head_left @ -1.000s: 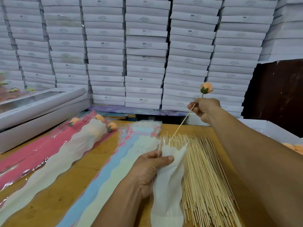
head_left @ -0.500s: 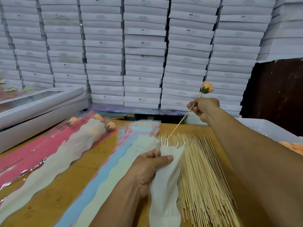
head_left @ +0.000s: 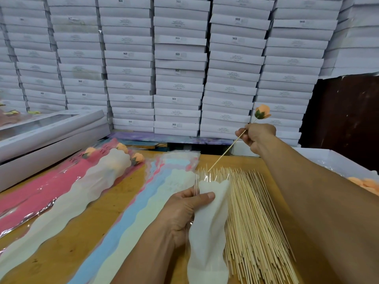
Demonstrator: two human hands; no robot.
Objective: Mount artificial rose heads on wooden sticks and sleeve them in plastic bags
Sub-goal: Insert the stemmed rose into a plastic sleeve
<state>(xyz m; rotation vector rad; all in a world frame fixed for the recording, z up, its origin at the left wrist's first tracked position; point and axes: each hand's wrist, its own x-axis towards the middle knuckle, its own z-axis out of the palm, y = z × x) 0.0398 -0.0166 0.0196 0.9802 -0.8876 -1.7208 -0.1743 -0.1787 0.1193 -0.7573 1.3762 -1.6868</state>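
Your right hand (head_left: 257,134) has a closed grip pinching the stick (head_left: 226,153) near its top, just under the orange rose head (head_left: 263,112). The rose is mounted on the stick's upper end and held up in front of the stacked white boxes (head_left: 180,64). The stick slants down and left, and its lower tip sits right at the mouth of the plastic bag (head_left: 209,226); you can't tell whether the tip is inside the opening yet.

Your left hand (head_left: 184,214) grips the bag near its top, thumb across the white front, fingers behind. The bag hangs over the desk (head_left: 98,226), its lower part lying along the left edge of the pile of loose sticks (head_left: 252,222).

Left of that, a stack of pastel bags (head_left: 143,201) lies flat on the desk. Further left, a pink stack (head_left: 41,193) carries sleeved roses (head_left: 123,154), their heads pointing towards the boxes. More loose orange rose heads (head_left: 367,184) sit in a white tray (head_left: 328,158) at the right edge. Two long grey boxes (head_left: 51,136) sit at the far left.
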